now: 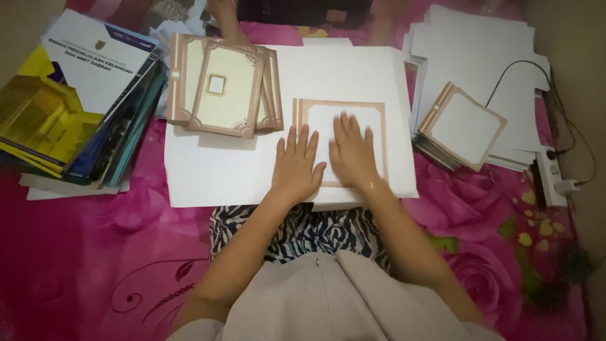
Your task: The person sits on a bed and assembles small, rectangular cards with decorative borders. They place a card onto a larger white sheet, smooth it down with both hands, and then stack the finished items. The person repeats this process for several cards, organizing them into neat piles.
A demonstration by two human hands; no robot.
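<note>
Pink floral cloth [95,252]: 2 hands [325,161] (flat) on 1 bordered card [341,110].

The scene is laid out on a bed covered by a pink sheet [82,252] printed with large roses, curling stems and small yellow blossoms. A plain beige wall [568,38] is seen along the right edge, and a similar pale surface shows at the upper left corner. Beside the right wall a white power strip [550,177] is set on the sheet, with a white plug seated in it and thin black cables [524,63] run up from it across the white papers. The light is dim and warm, the corners are darkened, and the far edge of the bed is lost in shadow.
</note>
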